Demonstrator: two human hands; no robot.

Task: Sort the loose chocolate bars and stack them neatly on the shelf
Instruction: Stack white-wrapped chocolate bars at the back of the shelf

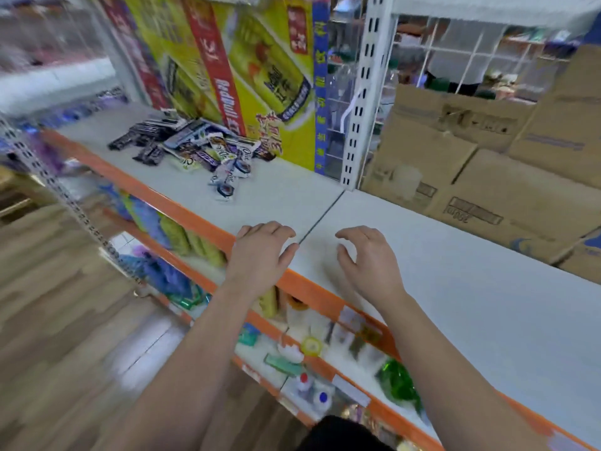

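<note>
We see the shelf as two pale boards that meet at a dark seam, and we place everything from that seam. Just left of it, the left hand lies palm down on the board. Its wrist crosses the orange front edge and its fingers are nearly straight, so its grip is released and holds nothing. Just right of the seam, the right hand is over the other board with its fingers loosely curved and the thumb spread. Its grip is also released and empty, and we cannot tell whether the fingertips touch the board. The loose chocolate bars lie in an untidy heap well to the left of the seam and farther back on the same board, apart from both hands. The dark wrappers sit at the heap's far left. The white and purple wrappers spill out on the side nearest the seam, overlapping at mixed angles. Behind the heap, still left of the seam, a yellow printed display board with red bands leans back. A white slotted upright rises at the far end of the seam. To the right of the seam, brown cardboard boxes are stacked behind the shelf. Below the seam, the lower shelves hold small mixed goods that are too blurred to name.
</note>
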